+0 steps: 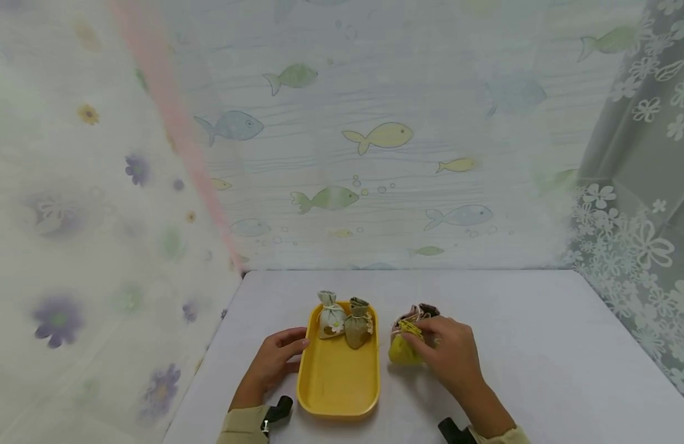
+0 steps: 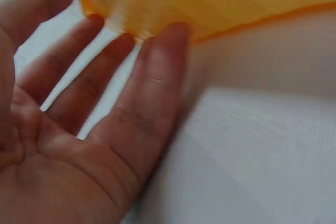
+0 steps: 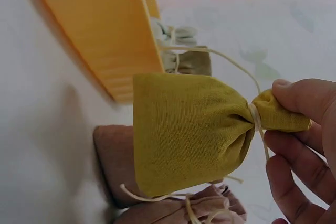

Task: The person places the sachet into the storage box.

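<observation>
My right hand pinches the gathered neck of a yellow drawstring pouch, tied with a pale cord. In the right wrist view the pouch hangs in front of the dusty-pink pouches. The fingers of my left hand touch the left side of a yellow tray; in the left wrist view they are nearly straight, tips at its edge. Inside the tray, at its far end, a whitish pouch with a small flower stands beside an olive-brown pouch.
Dusty-pink drawstring pouches lie on the white tabletop right of the tray, partly hidden by the yellow pouch and right hand. A fish-print curtain hangs behind the table, and a flower-print curtain along its left side.
</observation>
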`<state>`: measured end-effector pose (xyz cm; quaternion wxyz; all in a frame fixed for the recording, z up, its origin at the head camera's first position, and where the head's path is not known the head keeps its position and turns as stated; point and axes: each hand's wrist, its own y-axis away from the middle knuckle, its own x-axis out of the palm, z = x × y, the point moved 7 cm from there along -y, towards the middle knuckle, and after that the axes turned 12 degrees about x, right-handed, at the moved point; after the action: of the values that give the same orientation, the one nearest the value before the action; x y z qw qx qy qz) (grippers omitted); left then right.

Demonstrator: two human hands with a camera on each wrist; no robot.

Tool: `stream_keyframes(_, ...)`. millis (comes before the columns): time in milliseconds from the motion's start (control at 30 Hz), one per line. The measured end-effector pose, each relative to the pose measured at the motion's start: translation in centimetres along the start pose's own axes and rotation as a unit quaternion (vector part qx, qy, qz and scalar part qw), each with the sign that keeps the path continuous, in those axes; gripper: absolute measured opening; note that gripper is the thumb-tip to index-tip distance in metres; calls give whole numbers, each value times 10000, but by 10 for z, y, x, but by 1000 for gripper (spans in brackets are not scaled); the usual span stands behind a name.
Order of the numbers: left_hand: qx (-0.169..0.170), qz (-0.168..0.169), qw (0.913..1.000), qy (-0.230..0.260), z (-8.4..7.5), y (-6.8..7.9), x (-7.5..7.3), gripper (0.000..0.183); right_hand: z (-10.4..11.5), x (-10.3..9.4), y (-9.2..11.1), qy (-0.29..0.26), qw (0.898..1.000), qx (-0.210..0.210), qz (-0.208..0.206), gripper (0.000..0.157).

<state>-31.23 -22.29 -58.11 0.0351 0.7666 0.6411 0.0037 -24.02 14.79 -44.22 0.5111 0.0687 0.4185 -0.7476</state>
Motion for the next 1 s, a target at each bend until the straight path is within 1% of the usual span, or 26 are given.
stream_keyframes(133,-2,334,9994,-61,-4,4,3,65,6,1,-4,-69,9999,49,92,23)
stream_keyframes(233,16,424,9991,-42,-5,6,4,65,12,2,-5,-167,9996,104,220,23)
stream_keyframes(400,68,427,9991,-20,-3,8,9,63,20,5,-7,-161,9987,215,440,20)
stream_keyframes(533,135,435,9990,-28,-4,7,13,61,26,8,-10,-23,9986,148,506,19)
stream_keyframes(633,112,340,9993,-110,-3,7,14,61,32,12,-13,10,9988,31,489,20)
stream_keyframes(800,2,142,9999,-82,1,8,14,62,39,21,-19,-63,9985,-51,540,20)
stream_keyframes(1000,42,228,9997,126,2,10,14,63,47,37,-22,-60,9973,6,734,24)
